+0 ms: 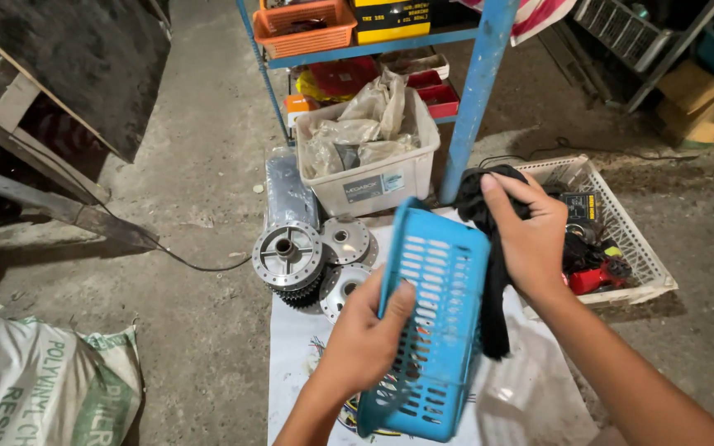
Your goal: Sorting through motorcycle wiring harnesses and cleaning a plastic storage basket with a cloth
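Observation:
My left hand (367, 334) grips the side of a blue slotted plastic basket (433, 314), tilted up on its edge over a white sheet (530, 396) on the floor. A black cloth (489, 248) is pressed against the basket's far side by my right hand (529, 235), and its tail hangs down below. Both arms reach in from the bottom of the view.
Metal wheel hubs (299, 256) lie left of the basket. Behind them stand a white tub of plastic bags (369, 144) and a blue rack leg (474, 99). At right, a white mesh tray (630, 239) holds small parts. A printed sack (43, 388) lies at bottom left.

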